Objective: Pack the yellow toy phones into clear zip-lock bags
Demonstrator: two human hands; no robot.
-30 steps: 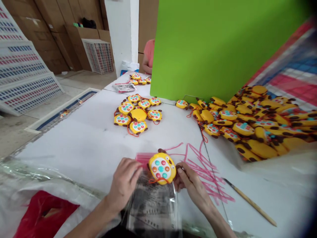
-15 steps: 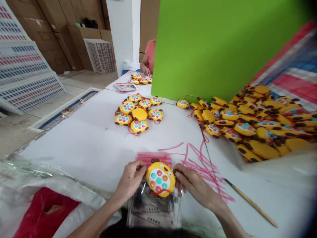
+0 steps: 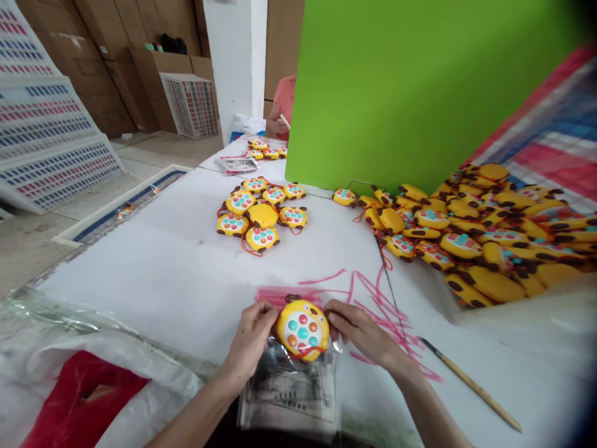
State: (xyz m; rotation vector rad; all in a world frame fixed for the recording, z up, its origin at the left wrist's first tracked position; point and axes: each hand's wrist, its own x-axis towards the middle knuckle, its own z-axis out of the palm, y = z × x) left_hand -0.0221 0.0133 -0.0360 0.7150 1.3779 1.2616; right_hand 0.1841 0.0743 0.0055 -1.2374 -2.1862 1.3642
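A yellow dog-shaped toy with coloured buttons and a red cord lies face up at the front of the white table, over a stack of clear bags with dark print. My left hand is at its left side, thumb and fingers pinched on the clear film of a bag. On the right side my right hand pinches the film near the toy's brown ear. The toy's lower part seems to be inside the bag opening.
Several like toys sit mid-table, and a large heap fills the right. A wooden-handled tool lies at the right front. Behind stands a green board; a person sits beyond it. White crates are stacked left.
The toy has shifted slightly up and to the right. My right hand has moved a little left and up, closer to it. The other person's hand has lifted with something white.
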